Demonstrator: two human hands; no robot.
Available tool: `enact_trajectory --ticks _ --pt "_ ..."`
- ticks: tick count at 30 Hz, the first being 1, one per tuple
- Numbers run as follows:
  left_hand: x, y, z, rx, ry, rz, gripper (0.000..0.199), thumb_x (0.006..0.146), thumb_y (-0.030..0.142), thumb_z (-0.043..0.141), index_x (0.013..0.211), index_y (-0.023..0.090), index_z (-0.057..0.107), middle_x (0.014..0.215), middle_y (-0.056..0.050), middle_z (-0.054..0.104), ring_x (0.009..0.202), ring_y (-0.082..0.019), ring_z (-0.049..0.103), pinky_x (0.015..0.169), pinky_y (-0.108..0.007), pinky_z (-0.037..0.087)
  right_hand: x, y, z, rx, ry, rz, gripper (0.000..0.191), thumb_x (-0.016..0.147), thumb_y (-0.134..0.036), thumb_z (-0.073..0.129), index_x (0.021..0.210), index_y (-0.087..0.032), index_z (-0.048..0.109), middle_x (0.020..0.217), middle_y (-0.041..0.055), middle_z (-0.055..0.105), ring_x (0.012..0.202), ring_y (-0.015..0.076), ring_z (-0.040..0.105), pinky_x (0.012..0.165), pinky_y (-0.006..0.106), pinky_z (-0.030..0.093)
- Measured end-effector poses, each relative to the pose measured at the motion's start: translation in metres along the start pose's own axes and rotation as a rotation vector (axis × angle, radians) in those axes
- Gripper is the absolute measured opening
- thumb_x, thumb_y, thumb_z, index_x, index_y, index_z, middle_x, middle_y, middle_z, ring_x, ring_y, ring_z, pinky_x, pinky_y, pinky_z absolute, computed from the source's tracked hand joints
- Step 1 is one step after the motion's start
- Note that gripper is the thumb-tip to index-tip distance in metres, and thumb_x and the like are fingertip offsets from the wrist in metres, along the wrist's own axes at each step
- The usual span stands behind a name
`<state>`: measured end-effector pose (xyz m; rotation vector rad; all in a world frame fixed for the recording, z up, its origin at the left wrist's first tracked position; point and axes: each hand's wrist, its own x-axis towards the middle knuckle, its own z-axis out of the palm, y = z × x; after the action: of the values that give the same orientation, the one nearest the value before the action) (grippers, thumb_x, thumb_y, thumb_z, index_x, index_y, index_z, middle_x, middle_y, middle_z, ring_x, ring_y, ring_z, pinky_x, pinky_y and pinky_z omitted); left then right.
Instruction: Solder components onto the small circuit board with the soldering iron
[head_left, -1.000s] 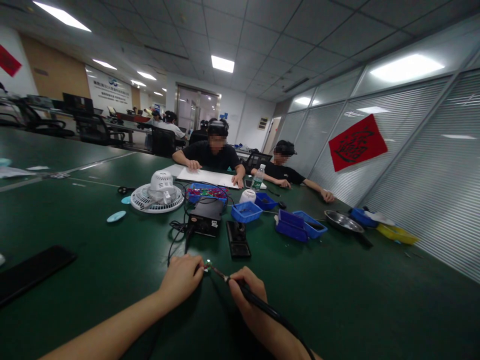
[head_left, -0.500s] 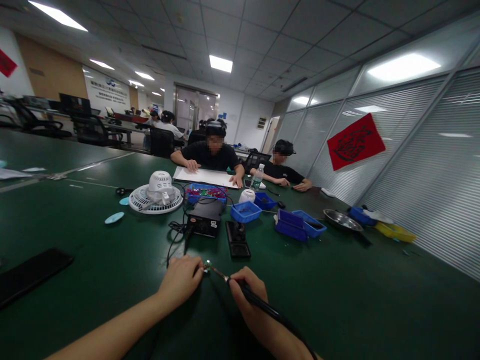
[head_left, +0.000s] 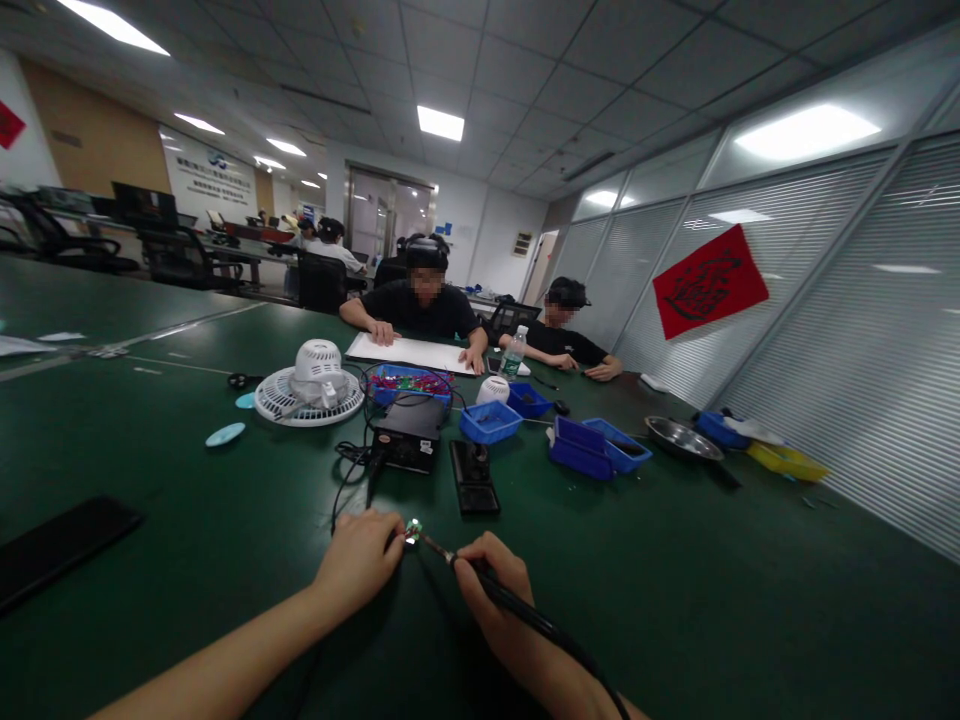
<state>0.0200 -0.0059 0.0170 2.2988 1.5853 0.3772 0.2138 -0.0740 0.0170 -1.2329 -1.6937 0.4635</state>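
Though illegible, label (head_left: 425, 447) beyond circuit board (head_left: 413, 532) in left hand (head_left: 364, 547), soldering iron (head_left: 517, 604) in right (head_left: 495, 585).

Left forearm (head_left: 240, 650): bare, slanting up and inward from the lower left; wrist (head_left: 319, 597) nearly straight. Left hand (head_left: 364, 550): back uppermost, thumb and fingertips drawn together in a pinch. Right forearm (head_left: 561, 672): bare, angled inward from the lower edge. Right hand (head_left: 496, 588): pen grip, index finger forward, thumb opposed, remaining fingers curled.
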Motion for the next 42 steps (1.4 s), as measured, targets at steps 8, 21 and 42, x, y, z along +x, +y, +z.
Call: enact_trajectory --ticks 8,21,42 --pt "-0.001 -0.001 0.001 -0.005 -0.004 0.008 0.024 0.088 0.027 0.041 0.085 0.023 0.064 0.091 -0.002 0.070 0.094 -0.021 0.059 0.081 -0.034 0.034 0.002 0.003 0.003 0.079 0.056 0.107 0.021 0.084 -0.026 0.054 0.065 -0.018 0.057 0.062 -0.0014 0.056 0.058 0.0139 0.053 0.056 0.024 0.039" --pt "0.001 -0.002 0.002 -0.003 0.019 0.001 0.021 0.086 0.027 0.042 0.083 0.023 0.062 0.087 -0.001 0.069 0.090 -0.019 0.059 0.078 -0.031 0.034 0.004 -0.003 0.001 0.128 0.058 0.110 0.020 0.083 -0.027 0.055 0.066 -0.018 0.058 0.062 -0.0018 0.054 0.058 0.0135 0.051 0.056 0.024 0.040" --pt "0.000 -0.002 -0.002 -0.027 0.000 0.019 0.021 0.085 0.027 0.045 0.087 0.026 0.066 0.090 0.000 0.070 0.092 -0.019 0.060 0.079 -0.030 0.036 0.018 -0.002 -0.007 0.161 -0.017 0.199 0.016 0.078 -0.026 0.058 0.065 -0.017 0.063 0.060 -0.0015 0.058 0.056 0.0127 0.050 0.053 0.022 0.039"
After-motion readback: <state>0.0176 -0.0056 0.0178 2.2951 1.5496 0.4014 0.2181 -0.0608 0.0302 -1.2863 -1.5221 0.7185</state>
